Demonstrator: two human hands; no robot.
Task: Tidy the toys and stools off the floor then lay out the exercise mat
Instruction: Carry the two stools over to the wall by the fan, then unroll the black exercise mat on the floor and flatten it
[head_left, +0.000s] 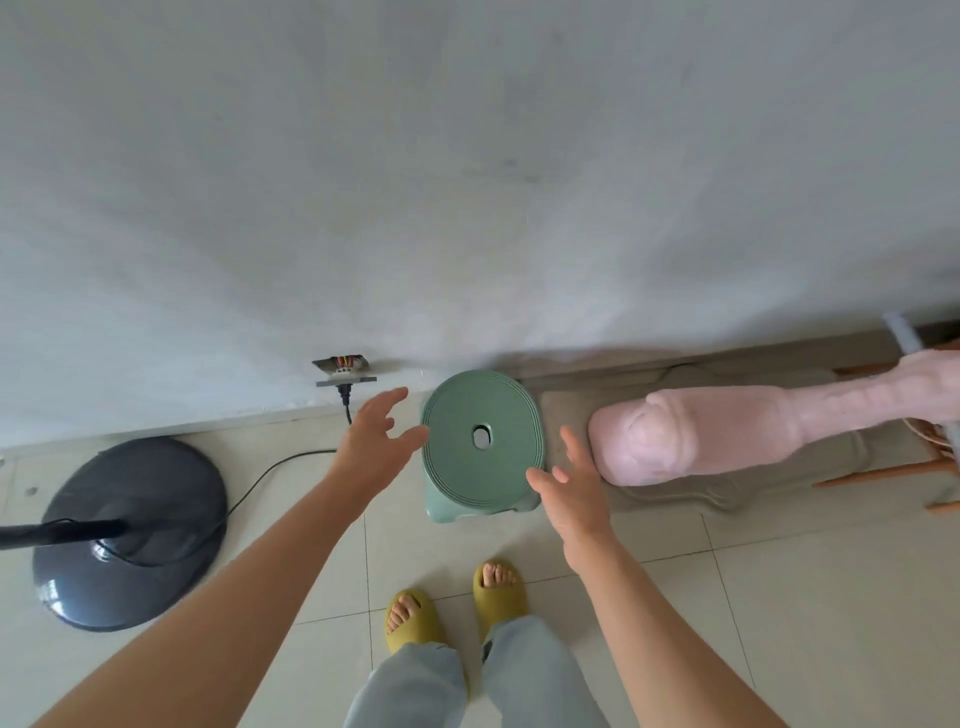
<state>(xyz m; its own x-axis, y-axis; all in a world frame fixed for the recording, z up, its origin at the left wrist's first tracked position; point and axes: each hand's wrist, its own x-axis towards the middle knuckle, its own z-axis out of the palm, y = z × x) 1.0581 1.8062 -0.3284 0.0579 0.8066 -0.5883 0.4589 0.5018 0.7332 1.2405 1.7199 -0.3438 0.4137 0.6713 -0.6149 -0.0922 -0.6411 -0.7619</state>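
Note:
A green plastic stool (483, 441) with a round seat and a centre hole stands on the tiled floor against the white wall. My left hand (376, 439) hovers just left of the seat, fingers spread and empty. To the right of the seat, my right hand (574, 486) is held out with its fingers straight, holding nothing. A long pink plush toy (691, 436) lies to the right of the stool on a grey-green mat (675, 493) that lies flat along the wall.
A dark grey round fan base (130, 530) with its pole stands at the left, its black cord (280, 465) running to a wall socket (344, 373). Orange wooden legs (883, 467) show at the far right. My feet in yellow slippers (457, 603) stand below the stool.

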